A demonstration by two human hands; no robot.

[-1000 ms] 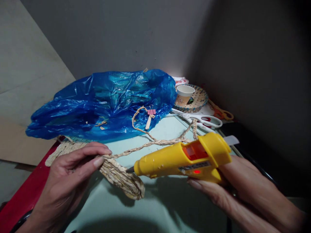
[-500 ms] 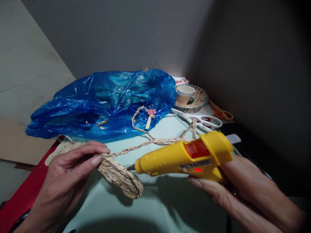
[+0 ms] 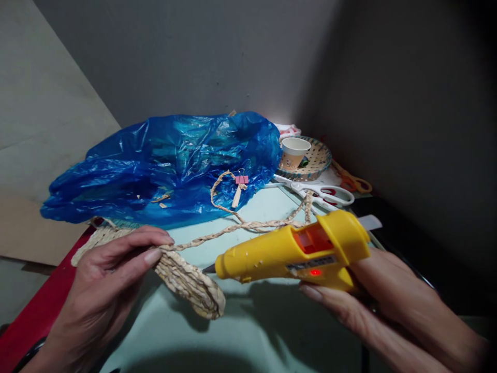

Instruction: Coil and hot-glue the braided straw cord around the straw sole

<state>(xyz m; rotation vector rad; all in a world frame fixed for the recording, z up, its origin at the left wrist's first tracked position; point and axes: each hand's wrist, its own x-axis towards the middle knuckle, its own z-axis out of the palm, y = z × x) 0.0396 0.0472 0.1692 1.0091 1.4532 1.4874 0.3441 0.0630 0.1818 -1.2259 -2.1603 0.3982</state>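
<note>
Between thumb and fingers, my left hand point(image 3: 112, 274) pinches one end of a flat, oval coil of braided straw point(image 3: 190, 285). From that end a loose straw braid point(image 3: 229, 229) runs right across the table, then loops back to a pink binder clip point(image 3: 241, 180) at its tip. My right hand point(image 3: 373, 295) is wrapped round the handle of a yellow glue gun point(image 3: 264, 251), whose red light is lit. A clear glue stick point(image 3: 370, 223) juts from its back. The dark nozzle meets the upper edge of the coil; whether it touches I cannot tell.
A crumpled blue plastic bag point(image 3: 174, 160) spreads along the back of the pale green table point(image 3: 248, 336). To its right are a woven basket point(image 3: 320, 160) with a paper cup point(image 3: 295, 151), white-handled scissors point(image 3: 330, 194) and orange-handled scissors point(image 3: 355, 181). A grey wall point(image 3: 217, 57) stands behind.
The coil has tilted slightly in my left hand, its free end shifting a little left. The glue gun has moved slightly left with it. Both hands keep their hold.
</note>
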